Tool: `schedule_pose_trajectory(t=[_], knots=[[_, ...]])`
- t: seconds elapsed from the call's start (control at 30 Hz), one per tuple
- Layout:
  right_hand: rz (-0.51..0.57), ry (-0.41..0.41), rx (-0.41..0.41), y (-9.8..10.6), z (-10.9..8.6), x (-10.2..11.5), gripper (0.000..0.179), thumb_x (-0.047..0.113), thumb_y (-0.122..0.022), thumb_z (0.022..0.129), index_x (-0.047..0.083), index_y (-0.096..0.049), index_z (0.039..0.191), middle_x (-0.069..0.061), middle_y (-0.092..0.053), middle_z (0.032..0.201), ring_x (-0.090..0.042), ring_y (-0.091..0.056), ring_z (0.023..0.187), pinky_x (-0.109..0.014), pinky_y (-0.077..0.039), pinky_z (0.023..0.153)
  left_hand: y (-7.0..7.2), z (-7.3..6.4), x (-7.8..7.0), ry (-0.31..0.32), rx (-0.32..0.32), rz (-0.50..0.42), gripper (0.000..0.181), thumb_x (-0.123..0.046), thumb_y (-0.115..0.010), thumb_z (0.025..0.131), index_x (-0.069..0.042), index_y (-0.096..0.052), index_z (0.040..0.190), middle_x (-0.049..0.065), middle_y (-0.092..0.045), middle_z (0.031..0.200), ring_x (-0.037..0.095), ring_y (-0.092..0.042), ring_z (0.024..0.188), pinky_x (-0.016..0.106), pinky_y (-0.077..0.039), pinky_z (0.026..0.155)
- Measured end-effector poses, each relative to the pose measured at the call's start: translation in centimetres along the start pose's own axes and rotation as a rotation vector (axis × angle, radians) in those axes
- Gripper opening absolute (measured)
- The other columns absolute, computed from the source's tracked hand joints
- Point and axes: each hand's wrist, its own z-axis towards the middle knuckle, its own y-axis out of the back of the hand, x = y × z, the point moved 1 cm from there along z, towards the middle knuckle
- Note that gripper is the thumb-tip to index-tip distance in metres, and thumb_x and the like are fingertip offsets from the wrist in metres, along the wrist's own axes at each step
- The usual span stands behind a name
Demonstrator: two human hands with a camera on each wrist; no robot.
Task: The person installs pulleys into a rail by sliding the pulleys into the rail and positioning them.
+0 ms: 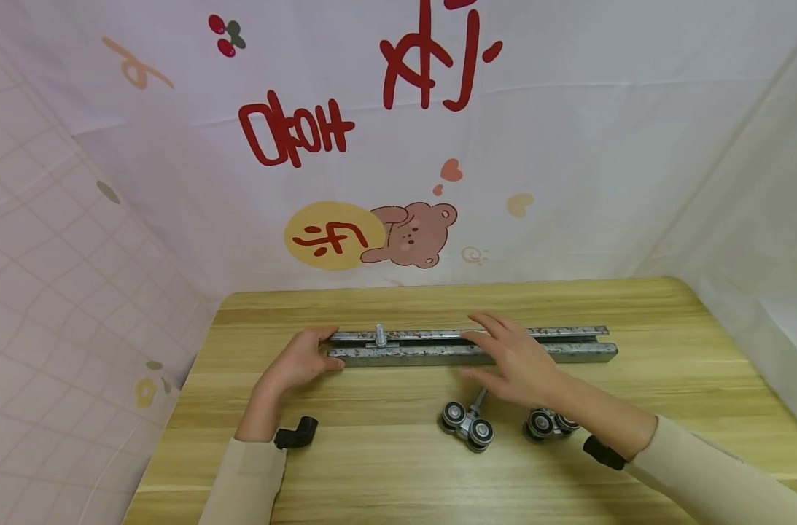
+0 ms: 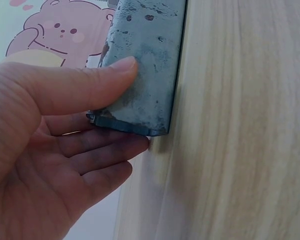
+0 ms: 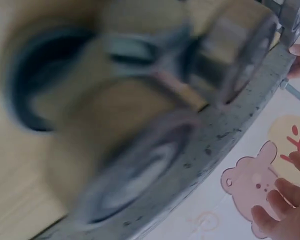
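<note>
A long, worn metal channel rail (image 1: pixel 437 356) lies across the wooden table, its lengthwise slot facing up. My left hand (image 1: pixel 300 361) grips its left end; in the left wrist view the thumb presses the side of the rail (image 2: pixel 145 60) and the other fingers lie around its end. A bolt (image 1: pixel 380 335) stands upright in the slot near that end. Over the rail's middle is my right hand (image 1: pixel 526 364), fingers spread and holding nothing. In front of the rail lie two roller trolleys, one with a bolt (image 1: pixel 467 424), the other roller trolley (image 1: pixel 547 424) partly hidden by my right forearm.
The wooden table (image 1: pixel 372 474) ends at a printed cloth (image 1: pixel 569 146) hanging behind it. More cloth hangs at the left and right sides. Black wrist mounts (image 1: pixel 296 434) sit on both forearms. The trolleys' wheels (image 3: pixel 135 165) loom close and blurred in the right wrist view.
</note>
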Motion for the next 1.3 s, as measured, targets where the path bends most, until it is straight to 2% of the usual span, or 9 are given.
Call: schedule_pose_trajectory(t=[0.17, 0.33, 0.67, 0.83, 0.97, 1.1, 1.3], knots=[[-0.027, -0.038, -0.018, 0.4, -1.7, -0.5, 0.06, 0.035, -0.088, 0.084, 0.002, -0.071, 0.131, -0.024, -0.057, 0.146, -0.045, -0.054, 0.132, -0.065, -0.045, 0.103, 0.0, 0.0, 0.0, 0.002, 0.003, -0.004, 0.076, -0.011, -0.082, 0.092, 0.007, -0.045, 0.155, 0.025, -0.046, 0.157, 0.042, -0.037, 0.149, 0.056, -0.04, 0.113], [-0.05, -0.074, -0.016, 0.8, -3.2, -1.0, 0.062, 0.033, -0.089, 0.083, -0.001, -0.07, 0.13, -0.025, -0.059, 0.142, -0.046, -0.056, 0.128, -0.066, -0.047, 0.1, 0.1, 0.0, 0.1, -0.002, -0.001, -0.005, 0.075, -0.011, -0.082, 0.092, 0.007, -0.046, 0.154, 0.025, -0.047, 0.157, 0.041, -0.039, 0.148, 0.054, -0.043, 0.109], [-0.077, -0.189, 0.039, 1.2, -5.5, -1.9, 0.071, 0.047, -0.092, 0.077, 0.0, -0.072, 0.125, -0.017, -0.069, 0.125, -0.041, -0.065, 0.116, -0.061, -0.053, 0.093, 0.1, 0.0, 0.1, -0.004, 0.003, -0.009, 0.076, -0.011, -0.083, 0.091, 0.008, -0.045, 0.154, 0.025, -0.047, 0.157, 0.041, -0.037, 0.149, 0.054, -0.042, 0.109], [-0.088, -0.246, 0.083, 1.4, -6.2, -2.1, 0.068, 0.052, -0.091, 0.077, 0.002, -0.075, 0.12, -0.014, -0.072, 0.115, -0.038, -0.069, 0.105, -0.055, -0.057, 0.087, 0.2, -0.1, 0.0, -0.009, 0.001, -0.01, 0.076, -0.011, -0.083, 0.091, 0.009, -0.045, 0.154, 0.026, -0.047, 0.156, 0.042, -0.038, 0.149, 0.054, -0.043, 0.109], [-0.085, -0.289, 0.124, 1.4, -6.5, -2.3, 0.064, 0.053, -0.089, 0.078, 0.004, -0.077, 0.116, -0.007, -0.072, 0.104, -0.029, -0.071, 0.094, -0.048, -0.059, 0.077, 0.2, -0.2, 0.0, -0.016, -0.002, 0.0, 0.076, -0.011, -0.083, 0.091, 0.009, -0.045, 0.153, 0.026, -0.048, 0.156, 0.042, -0.038, 0.148, 0.056, -0.041, 0.112], [-0.076, -0.328, 0.166, 1.2, -6.6, -2.6, 0.061, 0.055, -0.087, 0.081, 0.006, -0.076, 0.115, -0.001, -0.072, 0.096, -0.023, -0.07, 0.083, -0.044, -0.059, 0.069, 0.2, -0.2, 0.0, -0.016, -0.006, 0.011, 0.075, -0.011, -0.083, 0.091, 0.009, -0.046, 0.153, 0.026, -0.048, 0.155, 0.042, -0.039, 0.148, 0.056, -0.041, 0.112], [-0.039, -0.395, 0.259, 0.8, -6.7, -3.2, 0.061, 0.056, -0.083, 0.085, 0.004, -0.075, 0.117, 0.003, -0.071, 0.09, -0.017, -0.068, 0.077, -0.041, -0.057, 0.065, 0.1, -0.2, -0.1, -0.017, -0.001, 0.001, 0.075, -0.01, -0.083, 0.091, 0.009, -0.046, 0.153, 0.026, -0.048, 0.156, 0.041, -0.04, 0.147, 0.052, -0.044, 0.107]])
